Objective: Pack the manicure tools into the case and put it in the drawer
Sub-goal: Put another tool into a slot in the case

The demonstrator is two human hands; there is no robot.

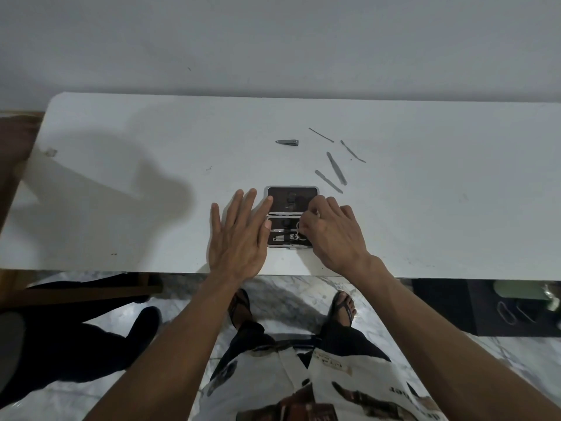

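**Open manicure case at the near edge of a white table**

Nearest the camera hangs a printed shirt [318, 387] with dark figures and some lettering, upside down and too blurred to read. Below it, two sandalled feet [343, 308] stand on a grey-veined marble floor [285, 299].

The white table [121, 192] is scuffed and speckled, set against a plain pale wall [273, 41]. A wooden piece [12, 147] stands at its left end; a dark unit [485, 305] sits under its right side.

The case [290, 197] lies open near the table's front edge, between the hands: dark lining, silver rim, the lid flat away from the person. The near half holds a small clipper [283, 237] and scissors loops [300, 227].

The left hand [239, 235] lies flat, fingers straight and spread, the index tip touching the lid's left edge. The right hand [334, 235] has its fingers curled at the case's right side, over the scissors loops; what they grip I cannot tell.

Beyond the case lie a nail clipper [287, 142] and four slim metal tools [336, 168], all loose.
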